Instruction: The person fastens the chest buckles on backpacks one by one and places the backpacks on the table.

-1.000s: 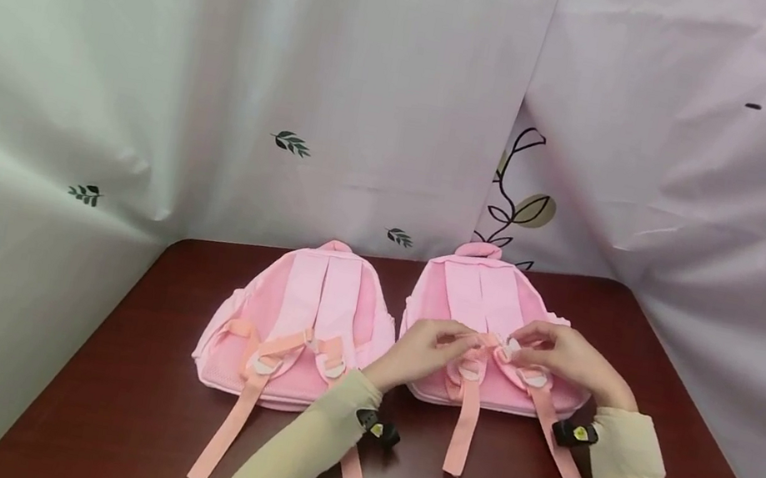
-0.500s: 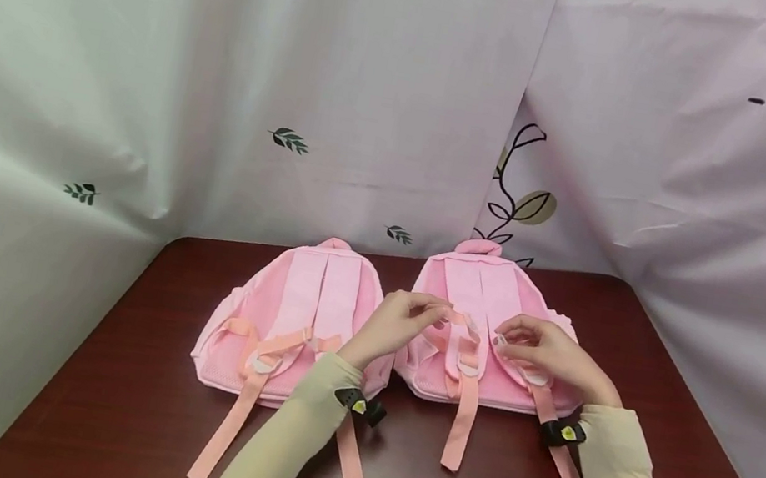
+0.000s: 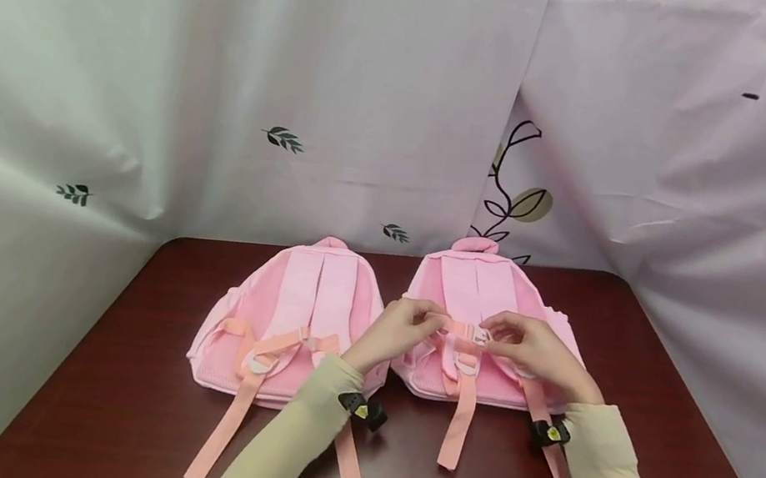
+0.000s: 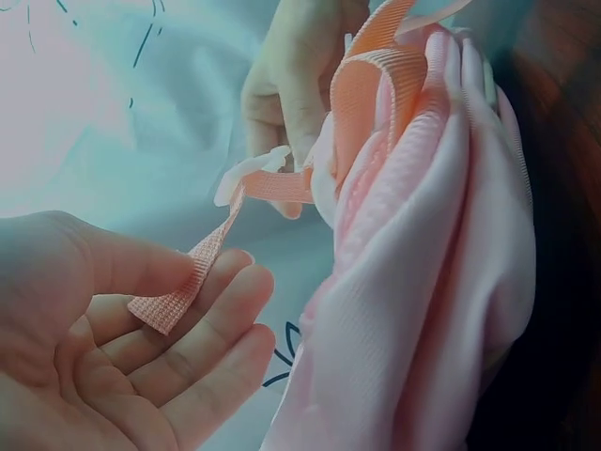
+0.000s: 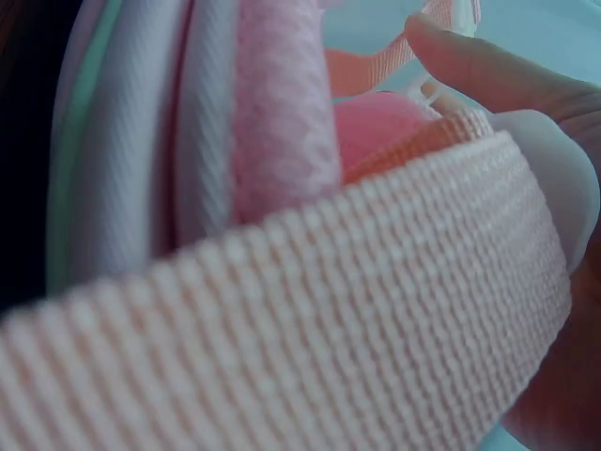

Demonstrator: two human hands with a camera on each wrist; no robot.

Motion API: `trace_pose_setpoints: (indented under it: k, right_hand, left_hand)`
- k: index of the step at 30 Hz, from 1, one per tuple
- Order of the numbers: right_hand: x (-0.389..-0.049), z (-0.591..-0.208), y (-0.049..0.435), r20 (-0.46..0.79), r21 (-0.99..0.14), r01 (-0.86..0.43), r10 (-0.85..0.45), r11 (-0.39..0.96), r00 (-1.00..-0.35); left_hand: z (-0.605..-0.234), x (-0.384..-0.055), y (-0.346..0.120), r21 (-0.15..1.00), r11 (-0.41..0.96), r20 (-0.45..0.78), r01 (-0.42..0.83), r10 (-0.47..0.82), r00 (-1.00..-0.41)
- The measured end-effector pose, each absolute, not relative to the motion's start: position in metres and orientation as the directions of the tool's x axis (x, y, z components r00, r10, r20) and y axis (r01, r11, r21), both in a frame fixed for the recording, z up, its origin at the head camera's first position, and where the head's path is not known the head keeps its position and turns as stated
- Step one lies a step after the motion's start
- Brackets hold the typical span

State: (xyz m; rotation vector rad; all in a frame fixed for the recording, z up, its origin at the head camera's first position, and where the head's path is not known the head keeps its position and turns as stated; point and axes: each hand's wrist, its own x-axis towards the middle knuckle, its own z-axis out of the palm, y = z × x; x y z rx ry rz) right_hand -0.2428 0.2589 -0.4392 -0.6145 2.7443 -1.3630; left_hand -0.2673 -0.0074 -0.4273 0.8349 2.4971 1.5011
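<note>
Two pink backpacks lie strap side up on the table. Over the right backpack (image 3: 419, 363), my left hand (image 3: 394, 330) pinches the loose end of a peach webbing strap (image 4: 178, 299) between thumb and fingers. That strap runs to a white plastic buckle (image 3: 478, 335) just above the shoulder straps. My right hand (image 3: 537, 354) pinches at the buckle's right side with thumb and fingertips. In the right wrist view, its thumb (image 5: 498, 70) presses near the white buckle end, while a wide webbing tail (image 5: 310, 319) covers much of the hand.
The left backpack (image 3: 219, 355) lies beside my left forearm, its chest strap joined across the shoulder straps. Peach strap tails (image 3: 455, 433) hang toward me over the dark red table (image 3: 118, 414). A pale printed curtain (image 3: 375, 102) rises behind the table and at both sides.
My left hand first drew the strap left, away from my right hand. My right hand has since moved left, and the buckle now sits between the two hands.
</note>
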Motion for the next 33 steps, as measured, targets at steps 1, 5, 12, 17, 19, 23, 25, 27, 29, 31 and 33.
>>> trace_pose_setpoints:
  k: [1,5,12,17,19,23,25,27,29,31,33]
  right_hand:
    - [-0.242,-0.439,0.259,0.156,-0.764,-0.338,-0.350,0.550,-0.924]
    - [-0.241,-0.437,0.258,0.155,-0.738,-0.341,-0.345,0.582,-0.926]
    - [-0.239,-0.436,0.258,0.183,-0.705,-0.381,-0.366,0.598,-0.913]
    - [-0.239,-0.434,0.258,0.196,-0.711,-0.395,-0.376,0.582,-0.906]
    - [-0.239,-0.433,0.259,0.203,-0.713,-0.403,-0.382,0.574,-0.902]
    - [-0.239,-0.433,0.260,0.214,-0.716,-0.418,-0.394,0.559,-0.894]
    - [-0.240,-0.434,0.260,0.216,-0.716,-0.421,-0.396,0.557,-0.892]
    - [-0.240,-0.434,0.261,0.216,-0.715,-0.421,-0.397,0.557,-0.892]
    - [-0.241,-0.435,0.261,0.217,-0.714,-0.421,-0.395,0.560,-0.893]
    - [-0.241,-0.435,0.262,0.223,-0.713,-0.423,-0.390,0.559,-0.893]
    - [-0.241,-0.436,0.262,0.231,-0.712,-0.424,-0.385,0.559,-0.894]
  left_hand:
    - [-0.427,-0.267,-0.007,0.843,0.362,0.181,0.397,0.506,-0.844]
    - [-0.429,-0.266,-0.006,0.846,0.363,0.179,0.391,0.499,-0.848]
    - [-0.432,-0.266,-0.004,0.844,0.374,0.179,0.384,0.479,-0.860]
    - [-0.433,-0.265,-0.002,0.814,0.410,0.204,0.412,0.463,-0.863]
    - [-0.433,-0.265,-0.001,0.799,0.427,0.215,0.424,0.456,-0.864]
    - [-0.434,-0.265,0.000,0.792,0.436,0.223,0.428,0.445,-0.867]
    - [-0.435,-0.265,0.000,0.795,0.436,0.222,0.422,0.438,-0.871]
    - [-0.436,-0.265,0.001,0.801,0.435,0.217,0.411,0.429,-0.877]
    - [-0.436,-0.265,0.002,0.814,0.426,0.207,0.395,0.422,-0.882]
    - [-0.437,-0.265,0.003,0.828,0.416,0.196,0.377,0.415,-0.889]
    - [-0.438,-0.265,0.004,0.846,0.399,0.183,0.355,0.407,-0.895]
